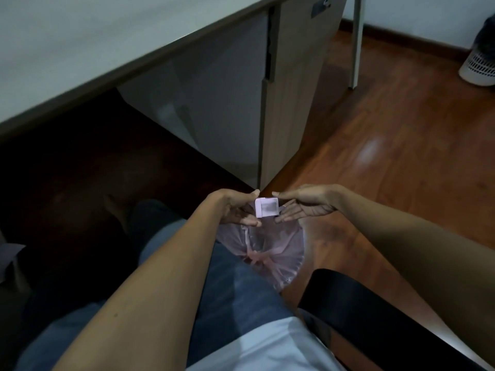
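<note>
A small pale pink box with a grey window is held between both hands, just above my knees. My left hand pinches its left side between thumb and fingers. My right hand meets its right side with thumb on top and straight fingers underneath. A translucent pink plastic bag, gathered to a knot, hangs below the box and hands. Which hand holds the bag is hidden.
A white desk top runs across the upper left, with a cabinet under it. A black chair armrest lies at lower right. A white bin stands far right on the wooden floor.
</note>
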Available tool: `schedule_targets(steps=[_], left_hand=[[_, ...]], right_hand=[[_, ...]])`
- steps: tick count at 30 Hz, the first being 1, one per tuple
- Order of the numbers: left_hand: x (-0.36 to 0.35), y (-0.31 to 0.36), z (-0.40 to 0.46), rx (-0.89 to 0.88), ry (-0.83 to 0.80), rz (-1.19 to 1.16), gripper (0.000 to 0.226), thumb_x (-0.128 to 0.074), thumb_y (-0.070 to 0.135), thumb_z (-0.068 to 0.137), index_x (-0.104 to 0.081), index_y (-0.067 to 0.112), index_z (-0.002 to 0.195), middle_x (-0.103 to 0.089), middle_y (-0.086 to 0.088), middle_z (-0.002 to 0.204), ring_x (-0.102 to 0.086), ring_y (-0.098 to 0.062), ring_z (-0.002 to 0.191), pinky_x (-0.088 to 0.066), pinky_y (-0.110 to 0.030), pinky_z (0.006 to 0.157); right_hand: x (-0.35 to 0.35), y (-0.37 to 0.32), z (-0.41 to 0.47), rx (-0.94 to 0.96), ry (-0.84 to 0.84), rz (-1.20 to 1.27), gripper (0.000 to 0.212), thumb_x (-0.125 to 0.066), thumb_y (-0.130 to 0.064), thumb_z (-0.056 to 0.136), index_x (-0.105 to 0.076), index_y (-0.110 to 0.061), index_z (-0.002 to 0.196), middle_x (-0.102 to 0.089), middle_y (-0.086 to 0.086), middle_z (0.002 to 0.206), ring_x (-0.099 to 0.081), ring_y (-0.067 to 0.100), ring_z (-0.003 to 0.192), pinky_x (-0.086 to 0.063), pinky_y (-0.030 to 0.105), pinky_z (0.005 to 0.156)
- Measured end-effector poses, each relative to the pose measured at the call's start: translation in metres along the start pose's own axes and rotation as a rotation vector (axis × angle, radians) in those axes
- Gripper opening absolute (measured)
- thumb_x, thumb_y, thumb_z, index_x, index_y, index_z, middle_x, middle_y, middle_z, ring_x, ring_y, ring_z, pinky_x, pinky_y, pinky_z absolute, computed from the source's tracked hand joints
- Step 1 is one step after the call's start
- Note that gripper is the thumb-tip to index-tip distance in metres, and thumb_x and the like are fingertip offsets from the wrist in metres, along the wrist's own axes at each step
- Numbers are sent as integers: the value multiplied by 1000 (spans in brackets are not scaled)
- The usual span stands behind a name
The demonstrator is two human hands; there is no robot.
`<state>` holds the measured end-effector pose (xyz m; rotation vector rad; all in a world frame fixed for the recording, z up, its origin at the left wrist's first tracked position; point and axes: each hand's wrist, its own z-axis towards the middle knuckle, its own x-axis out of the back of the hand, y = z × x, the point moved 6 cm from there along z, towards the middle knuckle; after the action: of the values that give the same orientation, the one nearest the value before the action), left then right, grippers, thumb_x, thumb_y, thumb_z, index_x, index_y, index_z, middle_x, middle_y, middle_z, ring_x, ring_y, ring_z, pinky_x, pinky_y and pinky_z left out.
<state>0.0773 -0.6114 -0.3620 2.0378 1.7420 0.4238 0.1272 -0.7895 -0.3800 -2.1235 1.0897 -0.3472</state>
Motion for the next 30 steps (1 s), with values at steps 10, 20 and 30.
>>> schedule_targets(steps=[10, 20, 30], left_hand=[[8, 11, -2, -136, 22, -79, 43, -64, 32, 96, -67, -4, 118, -66, -26, 124, -71, -33, 101, -56, -40, 97], [9, 59, -39, -494, -16, -25, 44, -67, -13, 86, -56, -3, 128, -70, -15, 104, -72, -16, 87, -60, -25, 85], [-12, 159, -131, -882, 109, 283, 59, -88, 12, 73, -67, 9, 128, -74, -4, 116, -70, -16, 110, -55, -23, 92]], right_hand=[[-4, -18, -4, 15, -26, -45, 45, -64, -29, 96, -62, -5, 134, -69, 12, 125, -72, 20, 97, -55, 41, 100], [16, -65, -40, 175, 20, 54, 34, -67, 17, 85, -69, -1, 114, -73, 21, 114, -73, 21, 99, -60, 30, 92], [46, -167, -132, 497, 169, 33, 53, -63, 23, 83, -61, 1, 130, -70, 15, 118, -72, 16, 96, -61, 20, 79]])
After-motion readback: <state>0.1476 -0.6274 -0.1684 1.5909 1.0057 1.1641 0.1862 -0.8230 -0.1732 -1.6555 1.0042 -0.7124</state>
